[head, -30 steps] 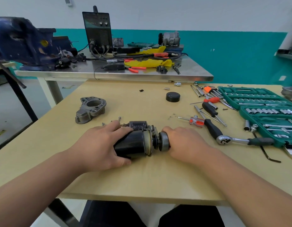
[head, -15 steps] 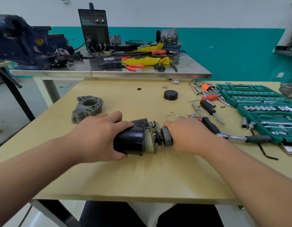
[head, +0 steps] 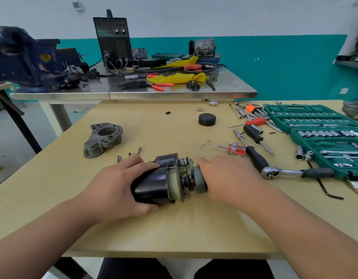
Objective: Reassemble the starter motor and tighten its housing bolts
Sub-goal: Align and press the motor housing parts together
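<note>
- Black cylindrical body of the starter motor (head: pixel 154 186): clasped by the left hand (head: pixel 117 184), fingers curled over the top and thumb against the near side. The unit lies on its side on the wooden table (head: pixel 174 228), around the middle of the surface and toward the near edge.
- Grey drive end of the same motor: enclosed by the right hand (head: pixel 228 178), fingers wrapped round it. A disc-shaped collar shows just left of the knuckles.
- Solenoid (head: pixel 166 159): smaller dark cylinder on the motor's far side, between the two hands.
- Loose bolts (head: pixel 139 150): on the surface just beyond the left fingers.
- Red-and-clear screwdriver (head: pixel 235 149): just beyond the right hand.
- Ratchet wrench (head: pixel 282 173): right of the right hand, chrome head nearest it, grip pointing to the right edge.
- Cast grey nose housing (head: pixel 102 139): lying apart from the motor, toward the left edge.
- Black round cap (head: pixel 207 119): toward the far edge.
- Green socket set case (head: pixel 315 121): open along the right edge, sockets in rows.
- Steel table (head: pixel 134 95): beyond the far edge, carrying a blue vise (head: pixel 23 59) at its left end and a black welding unit (head: pixel 113 39).
</note>
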A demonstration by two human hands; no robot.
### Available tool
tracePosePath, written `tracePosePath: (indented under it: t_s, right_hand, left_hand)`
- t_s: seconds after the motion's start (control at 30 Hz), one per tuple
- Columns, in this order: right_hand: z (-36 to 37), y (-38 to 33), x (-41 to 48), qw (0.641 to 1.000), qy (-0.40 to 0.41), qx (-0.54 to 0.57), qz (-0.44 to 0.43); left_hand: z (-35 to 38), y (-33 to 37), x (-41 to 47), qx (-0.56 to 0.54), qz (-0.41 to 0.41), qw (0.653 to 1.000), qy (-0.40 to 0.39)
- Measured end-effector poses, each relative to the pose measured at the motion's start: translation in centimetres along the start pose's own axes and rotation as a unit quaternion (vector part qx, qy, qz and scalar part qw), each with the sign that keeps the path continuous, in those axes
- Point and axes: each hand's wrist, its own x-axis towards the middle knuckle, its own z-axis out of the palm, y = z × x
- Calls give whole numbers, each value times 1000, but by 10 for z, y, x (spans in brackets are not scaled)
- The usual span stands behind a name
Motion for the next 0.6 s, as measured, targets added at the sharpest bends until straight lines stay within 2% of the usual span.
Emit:
tracePosePath:
  t_s: [0.23, 0.6]
  right_hand:
    - [-17, -7, -1, 999, 32, -8, -8]
    - [-14, -14, -7, 996, 73, -42, -14]
  left_hand:
    - [2, -9, -4, -109, 20, 993, 36]
    - [-10, -14, 1, -79, 23, 996, -27]
